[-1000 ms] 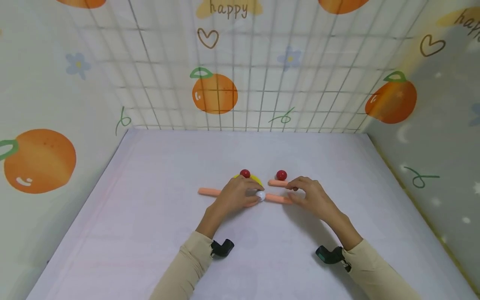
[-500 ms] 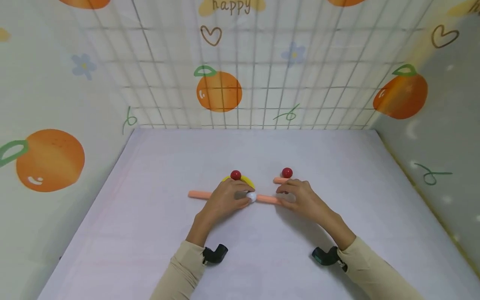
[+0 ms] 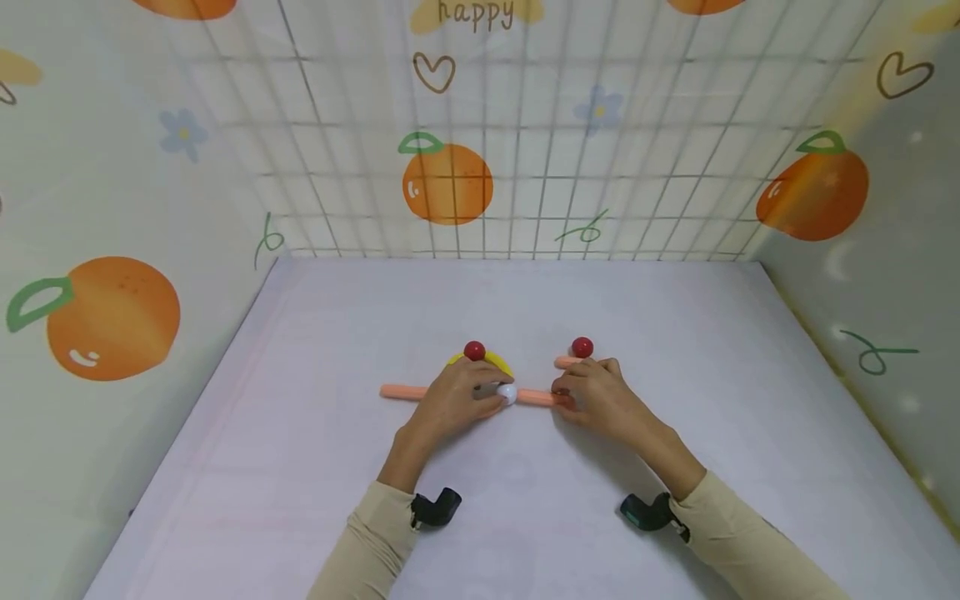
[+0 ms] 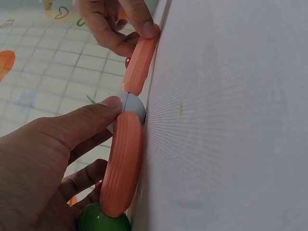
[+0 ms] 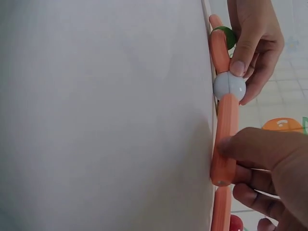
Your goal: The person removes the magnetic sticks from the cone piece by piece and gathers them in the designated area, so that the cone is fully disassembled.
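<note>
My left hand (image 3: 453,400) pinches a white ball (image 3: 507,393) between thumb and fingers. A straight orange stick (image 5: 226,139) meets one side of that ball, and my right hand (image 3: 609,398) grips this stick near its outer end. On the ball's other side a curved orange piece (image 4: 124,163) leads to a green ball (image 4: 103,219), hidden under my left hand in the head view. Another orange stick (image 3: 401,391) extends leftward beyond it. Just behind my left hand, a red ball (image 3: 474,350) sits at a yellow curved piece (image 3: 498,362).
A second red ball (image 3: 582,347) and a separate orange stick (image 3: 567,362) lie behind my right hand, which partly covers the stick. The white tabletop (image 3: 315,333) ends at a grid-lined back wall (image 3: 525,167) with printed oranges; patterned sheets flank both sides.
The joined pieces have shifted left with my left hand, away from the separate stick and red ball. My right hand has moved left too, and its fingers have closed round the stick.
</note>
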Available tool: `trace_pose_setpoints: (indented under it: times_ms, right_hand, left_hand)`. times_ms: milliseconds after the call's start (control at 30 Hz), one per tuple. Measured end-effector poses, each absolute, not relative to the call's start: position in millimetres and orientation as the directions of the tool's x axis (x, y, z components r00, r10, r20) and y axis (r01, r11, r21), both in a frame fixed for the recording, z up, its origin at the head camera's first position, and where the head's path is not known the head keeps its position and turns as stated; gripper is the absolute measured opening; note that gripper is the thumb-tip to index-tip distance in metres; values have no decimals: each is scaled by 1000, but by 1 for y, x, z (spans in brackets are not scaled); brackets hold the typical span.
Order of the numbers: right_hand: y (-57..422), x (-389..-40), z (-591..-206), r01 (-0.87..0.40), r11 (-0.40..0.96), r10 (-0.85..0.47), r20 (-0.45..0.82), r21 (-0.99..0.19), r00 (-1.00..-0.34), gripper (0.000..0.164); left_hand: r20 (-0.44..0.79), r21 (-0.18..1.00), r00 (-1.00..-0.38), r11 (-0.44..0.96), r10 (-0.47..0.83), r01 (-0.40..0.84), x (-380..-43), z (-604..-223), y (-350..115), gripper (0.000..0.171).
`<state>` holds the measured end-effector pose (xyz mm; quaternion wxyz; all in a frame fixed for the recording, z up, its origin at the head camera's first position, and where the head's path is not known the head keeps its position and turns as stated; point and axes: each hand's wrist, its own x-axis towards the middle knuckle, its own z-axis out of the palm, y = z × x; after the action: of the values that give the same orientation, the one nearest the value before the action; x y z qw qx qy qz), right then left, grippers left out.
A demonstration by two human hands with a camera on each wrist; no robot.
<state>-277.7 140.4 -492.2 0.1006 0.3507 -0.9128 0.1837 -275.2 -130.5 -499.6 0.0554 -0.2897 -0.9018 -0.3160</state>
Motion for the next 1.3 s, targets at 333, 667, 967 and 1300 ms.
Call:
trace_pose_setpoints:
  times_ms: [333, 667, 967, 1300]
  right_hand:
    - [143, -273, -498, -776, 587, -654, 431, -230, -622, 24]
    - [154, -266, -474, -702, 667, -553, 465, -250, -691, 17]
    - [173, -277, -456, -698, 695, -522, 548, -172, -654, 23]
    - [186, -287, -463, -656, 742, -516, 506, -138, -691, 23]
  left_hand:
    - [296, 549, -830, 627, 473, 553, -277, -502, -131, 25]
    - [298, 534, -835, 644, 463, 548, -282, -505, -134, 26]
    - [309, 528, -840, 655, 446, 542, -278, -503, -135, 28]
    - [282, 543, -856, 664, 433, 514, -274, -504, -134, 29]
